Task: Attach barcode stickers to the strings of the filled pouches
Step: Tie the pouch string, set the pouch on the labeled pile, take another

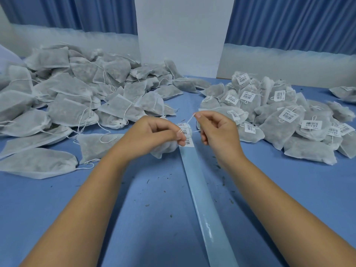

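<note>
The strip point(202, 189) ran away from you to its stickers point(186, 134). Your left hand point(154, 132) gripped a pouch point(163, 149) there, and your right hand point(213, 128) pinched its string point(189, 119) — tagged pile point(279, 116) right, bigger untagged pile point(67, 97) left.

A: Cam setup?
B: One view only, head-worn, wide-angle. Looks fwd and down over the blue table point(134, 209).
A: How near?
B: Close. Left hand point(154, 132) and right hand point(215, 130) sit approx mid-frame, reaching in from btm edge. Curtains point(289, 22) at top, beyond table's far side.
</note>
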A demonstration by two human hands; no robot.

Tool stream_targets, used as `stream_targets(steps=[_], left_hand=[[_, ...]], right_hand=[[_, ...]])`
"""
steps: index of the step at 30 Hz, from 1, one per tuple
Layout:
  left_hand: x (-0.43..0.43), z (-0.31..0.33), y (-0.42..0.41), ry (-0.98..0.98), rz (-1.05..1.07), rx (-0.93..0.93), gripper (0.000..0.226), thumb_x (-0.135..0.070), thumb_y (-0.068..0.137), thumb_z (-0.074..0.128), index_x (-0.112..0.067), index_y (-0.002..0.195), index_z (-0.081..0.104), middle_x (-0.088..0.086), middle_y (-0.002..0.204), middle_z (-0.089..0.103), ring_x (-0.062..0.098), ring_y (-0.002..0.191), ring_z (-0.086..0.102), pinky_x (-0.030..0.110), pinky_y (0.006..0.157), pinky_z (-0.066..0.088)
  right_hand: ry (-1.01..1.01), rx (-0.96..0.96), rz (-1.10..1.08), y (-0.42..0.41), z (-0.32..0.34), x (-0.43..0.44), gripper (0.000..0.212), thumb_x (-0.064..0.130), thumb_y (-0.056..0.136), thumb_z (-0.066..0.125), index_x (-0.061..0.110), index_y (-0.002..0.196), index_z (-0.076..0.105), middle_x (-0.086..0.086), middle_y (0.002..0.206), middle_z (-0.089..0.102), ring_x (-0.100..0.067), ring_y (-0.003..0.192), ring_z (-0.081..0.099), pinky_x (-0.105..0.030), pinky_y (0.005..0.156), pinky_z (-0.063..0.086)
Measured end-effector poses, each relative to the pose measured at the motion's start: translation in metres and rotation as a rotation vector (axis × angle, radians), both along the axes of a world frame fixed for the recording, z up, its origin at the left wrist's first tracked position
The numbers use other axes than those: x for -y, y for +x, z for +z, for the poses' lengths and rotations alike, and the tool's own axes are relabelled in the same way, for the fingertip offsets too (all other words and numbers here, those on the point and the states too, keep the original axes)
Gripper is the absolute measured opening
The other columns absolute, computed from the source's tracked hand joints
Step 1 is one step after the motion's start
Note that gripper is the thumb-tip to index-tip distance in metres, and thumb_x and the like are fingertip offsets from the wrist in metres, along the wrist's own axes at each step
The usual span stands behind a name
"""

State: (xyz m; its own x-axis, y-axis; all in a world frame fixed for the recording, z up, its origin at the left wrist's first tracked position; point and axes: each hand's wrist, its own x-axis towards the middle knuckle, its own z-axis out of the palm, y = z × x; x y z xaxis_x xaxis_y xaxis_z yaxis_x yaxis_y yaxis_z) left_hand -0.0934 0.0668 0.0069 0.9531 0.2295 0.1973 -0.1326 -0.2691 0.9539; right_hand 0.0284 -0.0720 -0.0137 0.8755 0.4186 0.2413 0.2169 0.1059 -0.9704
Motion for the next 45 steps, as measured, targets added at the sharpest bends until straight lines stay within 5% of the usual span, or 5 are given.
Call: stream_targets(steps=[7,16,19,27,45], left_hand=[[-0.001,-0.003,0.007,-0.276,0.113,0.152,0.017,-0.009,0.087,0.066,-0.008,0.102,0.074,0.000,0.102,0.077,0.010,0.079,0.073,0.017,0.068,0.055],[-0.007,-0.004,0.002,0.232,0.119,-0.042,0.014,-0.016,0.093,0.066,-0.019,0.088,0.079,0.018,0.082,0.073,0.025,0.073,0.062,0.032,0.068,0.050],[0.002,0.000,0.001,0.143,-0.022,-0.106,0.021,-0.015,0.095,0.063,-0.006,0.079,0.073,0.032,0.064,0.056,0.022,0.057,0.053,0.024,0.054,0.041],[0.001,0.002,0.001,-0.054,-0.023,-0.138,0.025,-0.007,0.098,0.051,-0.011,0.082,0.071,-0.002,0.075,0.071,0.006,0.072,0.066,0.011,0.073,0.049],[0.002,0.000,0.005,-0.095,0.103,-0.058,0.029,-0.007,0.095,0.055,-0.018,0.072,0.069,0.004,0.080,0.074,0.011,0.075,0.067,0.021,0.079,0.050]], right_hand=[[-0.273,0.478,0.095,-0.008,-0.016,-0.002,0.008,0.017,0.089,0.070,0.016,0.086,0.077,0.004,0.056,0.053,-0.005,0.052,0.042,-0.017,0.058,0.035],[-0.140,0.887,-0.080,-0.005,-0.011,0.003,0.010,0.013,0.089,0.068,0.015,0.095,0.076,0.006,0.077,0.051,0.001,0.063,0.049,-0.010,0.063,0.036],[-0.175,0.806,-0.003,-0.004,-0.012,0.004,0.010,0.015,0.089,0.070,0.015,0.097,0.077,0.001,0.082,0.057,-0.003,0.068,0.053,-0.011,0.065,0.038],[-0.202,0.269,0.158,-0.005,-0.006,0.000,0.024,0.015,0.087,0.071,0.037,0.098,0.065,0.000,0.113,0.063,-0.003,0.065,0.056,-0.019,0.064,0.046],[-0.177,0.173,0.319,-0.009,0.000,0.002,0.023,0.002,0.088,0.062,0.020,0.074,0.065,0.001,0.069,0.062,-0.014,0.068,0.050,-0.026,0.062,0.042]])
